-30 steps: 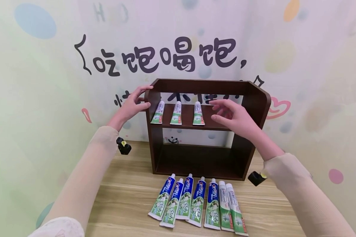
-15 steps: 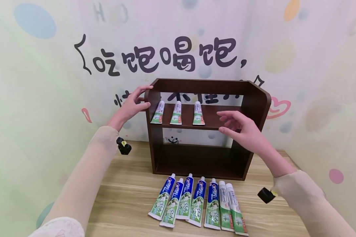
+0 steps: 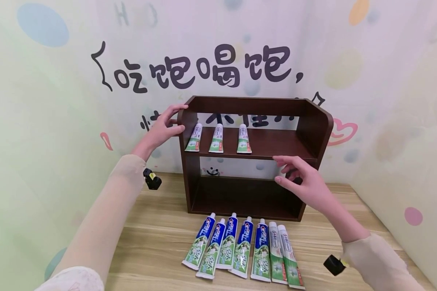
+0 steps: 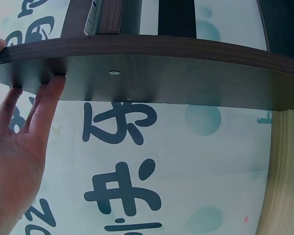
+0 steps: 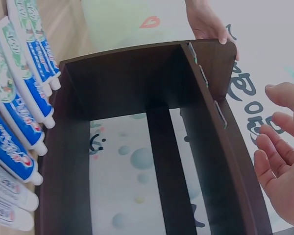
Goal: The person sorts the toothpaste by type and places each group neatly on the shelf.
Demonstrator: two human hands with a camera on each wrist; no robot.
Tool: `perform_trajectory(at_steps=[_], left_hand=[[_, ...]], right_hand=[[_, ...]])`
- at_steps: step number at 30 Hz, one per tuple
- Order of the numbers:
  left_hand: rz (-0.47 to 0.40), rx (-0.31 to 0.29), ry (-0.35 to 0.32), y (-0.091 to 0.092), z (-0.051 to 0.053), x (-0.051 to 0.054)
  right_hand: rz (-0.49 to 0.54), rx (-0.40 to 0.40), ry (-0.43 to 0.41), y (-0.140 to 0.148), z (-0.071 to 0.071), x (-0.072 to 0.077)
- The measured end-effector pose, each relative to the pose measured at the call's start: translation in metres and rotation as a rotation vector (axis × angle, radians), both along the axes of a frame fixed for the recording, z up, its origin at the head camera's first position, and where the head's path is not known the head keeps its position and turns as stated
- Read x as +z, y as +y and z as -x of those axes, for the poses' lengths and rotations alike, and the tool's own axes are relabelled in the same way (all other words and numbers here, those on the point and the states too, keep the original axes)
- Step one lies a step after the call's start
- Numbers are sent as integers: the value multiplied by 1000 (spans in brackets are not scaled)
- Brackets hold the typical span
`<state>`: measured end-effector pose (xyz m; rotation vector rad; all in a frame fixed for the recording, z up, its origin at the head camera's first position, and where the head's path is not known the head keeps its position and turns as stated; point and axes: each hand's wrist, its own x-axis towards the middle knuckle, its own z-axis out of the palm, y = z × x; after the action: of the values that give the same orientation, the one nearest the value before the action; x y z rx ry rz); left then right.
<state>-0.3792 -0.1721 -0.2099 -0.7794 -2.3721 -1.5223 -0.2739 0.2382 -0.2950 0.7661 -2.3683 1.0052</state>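
My left hand point(image 3: 164, 128) holds the left side panel of a dark brown two-tier shelf point(image 3: 245, 106) near its upper corner. In the left wrist view, its fingers point(image 4: 45, 110) touch the panel's outer face. My right hand point(image 3: 306, 182) hovers in front of the shelf's right side, fingers loosely bent around nothing. On the upper tier lean three white-and-green toothpaste tubes point(image 3: 243, 139), grouped to the left and middle. Before the shelf lie several blue-and-green toothpaste tubes point(image 3: 261, 250), with two more white-and-green toothpaste tubes point(image 3: 291, 258) to their right.
The shelf stands on a light wood-grain table point(image 3: 149, 242), close to a printed wall point(image 3: 131, 36) behind. Its lower tier point(image 3: 244, 198) has an open back. Another wall rises at the right. Each wrist carries a small black camera point(image 3: 334, 264).
My right hand has drawn back from the upper tier, moving down and to the right. My left hand, the shelf and the tubes stay where they were.
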Motion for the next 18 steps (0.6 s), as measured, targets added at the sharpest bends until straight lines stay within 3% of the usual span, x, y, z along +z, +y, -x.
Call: perform_trajectory(at_steps=[10, 18], left_hand=[[23, 18, 2, -1, -1, 0], [13, 5, 3, -1, 1, -1]], right_hand=[[22, 17, 26, 3, -12, -30], [36, -19, 17, 10, -16, -56]])
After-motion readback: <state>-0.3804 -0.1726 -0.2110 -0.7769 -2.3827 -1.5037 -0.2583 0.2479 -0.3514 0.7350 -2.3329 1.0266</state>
